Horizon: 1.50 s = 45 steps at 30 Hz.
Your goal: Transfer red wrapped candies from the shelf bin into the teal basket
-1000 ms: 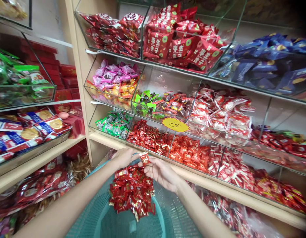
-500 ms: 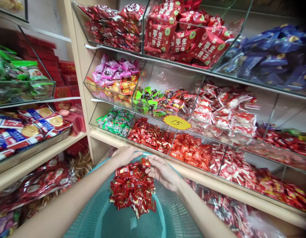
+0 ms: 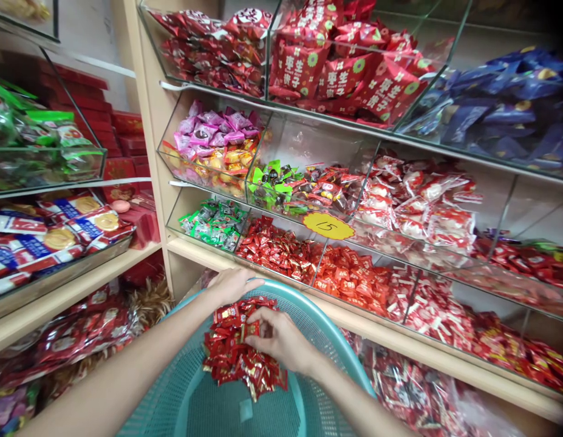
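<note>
In front of me is a teal plastic mesh basket (image 3: 316, 317), with a heap of small red-wrapped candies (image 3: 238, 358) inside. My left hand (image 3: 231, 285) is closed over the basket's far rim. Over the top of the heap, my right hand (image 3: 281, 337) bends down with thumb and fingertips pinched together at a red candy. The fingertips partly hide what they grip. Red and gold wrappers lie directly under that hand.
Behind the basket, a wooden shelf holds clear bins of red candies (image 3: 281, 247), orange-red candies (image 3: 351, 276) and green candies (image 3: 212, 221). A yellow label (image 3: 329, 226) reads 15. Biscuit packs (image 3: 76, 227) fill a bin at left. Bagged goods (image 3: 413, 376) sit below.
My right hand has moved from the basket's far rim, where it held a red candy, down and left onto the heap. My left hand stays on the rim.
</note>
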Each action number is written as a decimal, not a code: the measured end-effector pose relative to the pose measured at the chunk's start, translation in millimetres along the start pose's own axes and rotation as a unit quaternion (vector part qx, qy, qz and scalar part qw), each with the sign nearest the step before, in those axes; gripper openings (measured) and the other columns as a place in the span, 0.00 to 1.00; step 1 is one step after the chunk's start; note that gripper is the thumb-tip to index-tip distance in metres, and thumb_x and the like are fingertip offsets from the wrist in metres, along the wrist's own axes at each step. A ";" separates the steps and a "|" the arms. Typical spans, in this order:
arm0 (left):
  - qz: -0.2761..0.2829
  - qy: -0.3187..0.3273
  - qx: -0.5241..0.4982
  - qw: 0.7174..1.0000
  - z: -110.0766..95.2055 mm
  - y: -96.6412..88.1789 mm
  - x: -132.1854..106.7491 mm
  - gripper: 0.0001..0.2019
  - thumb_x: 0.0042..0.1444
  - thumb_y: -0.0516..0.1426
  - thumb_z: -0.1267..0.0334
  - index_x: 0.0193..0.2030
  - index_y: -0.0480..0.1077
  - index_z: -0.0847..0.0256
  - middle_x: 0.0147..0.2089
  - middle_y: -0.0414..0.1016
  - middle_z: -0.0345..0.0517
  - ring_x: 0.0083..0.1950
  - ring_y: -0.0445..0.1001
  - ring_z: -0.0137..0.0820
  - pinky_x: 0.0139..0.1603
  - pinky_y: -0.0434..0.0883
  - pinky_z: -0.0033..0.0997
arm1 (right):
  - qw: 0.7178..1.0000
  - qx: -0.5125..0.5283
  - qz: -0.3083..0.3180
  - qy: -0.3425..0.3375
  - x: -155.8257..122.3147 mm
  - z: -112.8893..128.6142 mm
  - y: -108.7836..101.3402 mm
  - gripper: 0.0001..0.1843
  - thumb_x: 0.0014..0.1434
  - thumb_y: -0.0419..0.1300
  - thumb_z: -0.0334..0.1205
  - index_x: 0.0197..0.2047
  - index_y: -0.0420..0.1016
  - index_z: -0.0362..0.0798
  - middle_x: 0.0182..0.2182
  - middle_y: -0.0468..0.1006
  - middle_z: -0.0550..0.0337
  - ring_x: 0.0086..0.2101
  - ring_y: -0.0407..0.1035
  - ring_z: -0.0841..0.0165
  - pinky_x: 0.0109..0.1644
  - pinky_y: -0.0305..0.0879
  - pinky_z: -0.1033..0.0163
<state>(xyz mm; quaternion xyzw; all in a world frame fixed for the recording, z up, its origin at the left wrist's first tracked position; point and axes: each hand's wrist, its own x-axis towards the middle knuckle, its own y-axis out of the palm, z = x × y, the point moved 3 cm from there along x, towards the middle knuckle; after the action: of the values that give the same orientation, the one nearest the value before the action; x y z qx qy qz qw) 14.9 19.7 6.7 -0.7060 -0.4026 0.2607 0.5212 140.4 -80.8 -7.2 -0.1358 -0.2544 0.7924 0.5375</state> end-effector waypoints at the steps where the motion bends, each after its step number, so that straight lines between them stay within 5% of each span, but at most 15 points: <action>1: 0.001 -0.002 0.001 1.000 -0.2 -0.5 -0.3 0.30 0.55 0.38 0.38 0.44 0.71 0.53 0.42 0.76 0.49 0.45 0.73 0.44 0.43 0.67 0.39 | 0.999 -0.037 -0.001 -0.020 -1.1 3.8 1.2 0.10 0.51 0.61 0.38 0.38 0.69 0.49 0.22 0.66 0.69 0.23 0.59 0.75 0.28 0.54 0.69; 7: -0.004 -0.009 -0.004 1.000 -1.2 -2.5 -2.3 0.29 0.55 0.38 0.38 0.44 0.72 0.53 0.41 0.76 0.49 0.45 0.73 0.43 0.44 0.67 0.37 | 0.989 -0.124 -0.011 -0.079 -3.4 11.6 7.2 0.11 0.52 0.62 0.41 0.40 0.72 0.50 0.36 0.69 0.61 0.38 0.63 0.69 0.43 0.59 0.65; 19: -0.008 0.001 0.015 1.000 -2.2 -4.9 -4.4 0.30 0.55 0.37 0.38 0.45 0.71 0.53 0.41 0.76 0.50 0.44 0.73 0.45 0.42 0.68 0.39 | 0.984 -0.166 -0.007 -0.063 0.8 -2.7 23.9 0.16 0.55 0.58 0.50 0.43 0.73 0.51 0.37 0.71 0.59 0.40 0.64 0.67 0.43 0.60 0.64; 32: -0.009 0.000 0.023 1.000 -6.0 -9.2 -7.2 0.28 0.56 0.38 0.40 0.44 0.71 0.54 0.41 0.76 0.51 0.44 0.73 0.45 0.42 0.68 0.39 | 0.909 -0.397 -0.034 -0.122 -2.6 4.2 29.2 0.11 0.59 0.53 0.47 0.36 0.70 0.49 0.36 0.69 0.58 0.37 0.64 0.66 0.39 0.61 0.62; 45: -0.005 -0.002 0.012 1.000 -3.8 -7.5 -6.4 0.28 0.56 0.38 0.39 0.46 0.70 0.51 0.41 0.76 0.49 0.45 0.73 0.45 0.42 0.68 0.40 | 0.892 -0.429 -0.080 -0.119 -1.1 -2.5 39.7 0.06 0.59 0.54 0.42 0.34 0.65 0.48 0.35 0.66 0.58 0.34 0.64 0.67 0.38 0.63 0.62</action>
<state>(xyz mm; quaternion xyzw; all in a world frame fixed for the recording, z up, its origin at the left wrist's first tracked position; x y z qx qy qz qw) 12.2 13.3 14.7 -0.6967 -0.4044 0.2645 0.5302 111.0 -92.8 -31.1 -0.2372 -0.6412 0.5713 0.4541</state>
